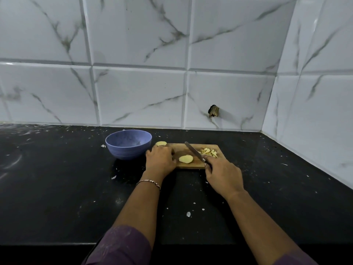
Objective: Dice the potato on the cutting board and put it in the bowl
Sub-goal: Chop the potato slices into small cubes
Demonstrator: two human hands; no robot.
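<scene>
A wooden cutting board (193,165) lies on the black counter. On it a pale potato slice (185,159) lies flat near the middle, and a pile of diced potato (209,152) sits at its right end. Another potato piece (160,143) lies at the board's far left corner. My left hand (160,159) rests on the board's left end, fingers curled down, just left of the slice. My right hand (222,175) grips the handle of a knife (193,151), whose blade points up-left over the board. A blue bowl (128,144) stands left of the board; no pieces show inside it.
The black counter (57,188) is flecked with white scraps. A tiled wall rises behind and at the right, forming a corner. A dark hole (213,111) marks the back wall above the board.
</scene>
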